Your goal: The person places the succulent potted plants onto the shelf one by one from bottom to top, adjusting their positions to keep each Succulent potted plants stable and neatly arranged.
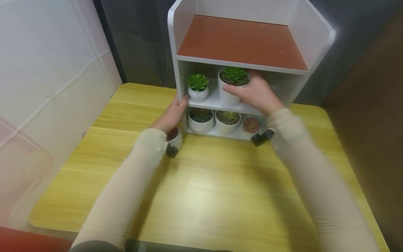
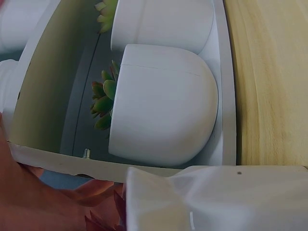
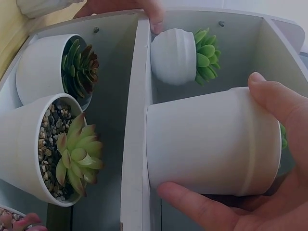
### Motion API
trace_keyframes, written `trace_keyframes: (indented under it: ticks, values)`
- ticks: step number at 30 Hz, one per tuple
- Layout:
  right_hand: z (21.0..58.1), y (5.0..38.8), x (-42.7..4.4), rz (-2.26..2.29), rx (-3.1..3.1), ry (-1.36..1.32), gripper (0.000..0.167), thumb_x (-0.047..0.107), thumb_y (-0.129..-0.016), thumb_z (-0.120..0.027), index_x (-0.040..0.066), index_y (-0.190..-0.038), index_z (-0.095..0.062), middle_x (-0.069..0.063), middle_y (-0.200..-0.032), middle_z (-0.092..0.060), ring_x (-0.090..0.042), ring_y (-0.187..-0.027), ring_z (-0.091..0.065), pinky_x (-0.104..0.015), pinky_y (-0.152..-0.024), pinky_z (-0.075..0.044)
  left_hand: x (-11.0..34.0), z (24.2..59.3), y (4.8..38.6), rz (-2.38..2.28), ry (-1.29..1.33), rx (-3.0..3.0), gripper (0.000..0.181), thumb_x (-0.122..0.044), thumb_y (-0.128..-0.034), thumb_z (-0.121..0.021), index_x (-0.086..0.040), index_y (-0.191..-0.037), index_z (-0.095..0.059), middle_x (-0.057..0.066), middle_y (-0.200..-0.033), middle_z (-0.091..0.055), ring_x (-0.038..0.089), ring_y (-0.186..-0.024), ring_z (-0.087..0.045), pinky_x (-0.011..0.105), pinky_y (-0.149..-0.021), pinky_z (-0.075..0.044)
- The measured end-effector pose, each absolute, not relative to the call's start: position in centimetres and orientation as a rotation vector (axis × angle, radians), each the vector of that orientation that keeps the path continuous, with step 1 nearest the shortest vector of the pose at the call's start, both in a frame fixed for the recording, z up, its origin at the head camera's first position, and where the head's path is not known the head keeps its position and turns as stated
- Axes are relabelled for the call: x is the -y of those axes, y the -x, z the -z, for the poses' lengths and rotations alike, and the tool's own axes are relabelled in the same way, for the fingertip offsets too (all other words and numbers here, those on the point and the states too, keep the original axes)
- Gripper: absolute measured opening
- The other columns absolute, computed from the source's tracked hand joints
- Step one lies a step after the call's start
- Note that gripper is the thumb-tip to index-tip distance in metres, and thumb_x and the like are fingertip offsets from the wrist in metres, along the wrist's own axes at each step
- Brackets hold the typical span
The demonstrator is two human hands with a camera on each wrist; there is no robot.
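Observation:
My right hand (image 1: 259, 92) grips a tall white pot with a green succulent (image 3: 207, 147), thumb and fingers around its sides. The pot is upright on the middle board of the white shelf unit (image 1: 277, 71), its base at the board's front edge. To its left stands a small white pot with a green succulent (image 1: 198, 95). My left hand (image 1: 170, 113) holds the unit's left side panel, thumb at the front edge and the other fingers partly hidden. Beneath that hand, a white pot with a dark red plant (image 1: 176, 140) stands outside the unit on the table.
The bottom compartment holds a round white pot (image 2: 163, 106), a white pot with a pale green succulent (image 3: 77, 159) and a pinkish succulent (image 1: 251, 125). Above is a brown-topped board (image 1: 239, 42). The yellow wooden table (image 1: 201, 192) extends in front; a wall stands behind.

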State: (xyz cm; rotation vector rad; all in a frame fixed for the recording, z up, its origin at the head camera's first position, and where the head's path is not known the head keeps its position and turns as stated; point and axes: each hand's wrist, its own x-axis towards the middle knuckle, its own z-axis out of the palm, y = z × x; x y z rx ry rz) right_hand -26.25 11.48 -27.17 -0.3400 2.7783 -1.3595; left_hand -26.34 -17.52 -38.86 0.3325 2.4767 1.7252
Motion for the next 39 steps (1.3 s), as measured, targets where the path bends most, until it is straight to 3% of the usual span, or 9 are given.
trace_keyframes:
  ticks: [21,26,29,33,39]
  values:
    - [27.5,26.2,-11.5,1.353,-2.762,0.290,0.103,0.056,-0.092,-0.083,0.023,-0.172,-0.026,-0.011,-0.159,-0.051,-0.028,-0.127,-0.061,-0.042,-0.092,-0.061,17.1,39.0,26.4,-1.730,-0.319,-2.473,0.073,-0.053,-0.1159,-0.030,-0.025,-0.175,0.002,0.008,-0.181,-0.010,0.030,-0.164,-0.012,0.056,-0.129,-0.014]
    - [27.8,25.8,-11.9,1.291,-2.837,0.276,0.110,0.061,-0.091,-0.083,0.020,-0.173,-0.022,-0.012,-0.161,-0.049,-0.029,-0.140,-0.054,-0.046,-0.114,-0.047,16.9,39.0,26.6,-1.739,-0.325,-2.472,0.074,-0.053,-0.1159,-0.031,-0.024,-0.175,0.001,0.010,-0.181,-0.011,0.031,-0.163,-0.013,0.056,-0.129,-0.014]
    - [28.1,25.1,-12.3,1.256,-2.906,0.252,0.111,0.063,-0.089,-0.083,0.015,-0.171,-0.024,-0.014,-0.158,-0.051,-0.029,-0.143,-0.049,-0.047,-0.117,-0.041,16.8,39.1,26.6,-1.735,-0.324,-2.472,0.074,-0.054,-0.1157,-0.031,-0.024,-0.175,0.001,0.010,-0.181,-0.011,0.031,-0.163,-0.013,0.056,-0.129,-0.014]
    - [28.4,23.3,-12.8,1.318,-2.938,0.216,0.111,0.060,-0.088,-0.085,0.011,-0.169,-0.025,-0.014,-0.158,-0.050,-0.029,-0.140,-0.053,-0.048,-0.113,-0.046,16.9,39.1,26.6,-1.730,-0.317,-2.469,0.074,-0.055,-0.1155,-0.030,-0.026,-0.175,0.002,0.008,-0.181,-0.010,0.031,-0.164,-0.012,0.057,-0.129,-0.014]
    - [29.1,19.7,-13.8,1.588,-2.904,0.299,0.110,0.045,-0.090,-0.089,0.017,-0.173,-0.022,-0.008,-0.164,-0.046,-0.023,-0.146,-0.049,-0.050,-0.112,-0.049,17.0,39.0,26.6,-1.731,-0.315,-2.471,0.074,-0.055,-0.1154,-0.031,-0.026,-0.175,0.002,0.008,-0.181,-0.010,0.030,-0.164,-0.012,0.057,-0.129,-0.014]
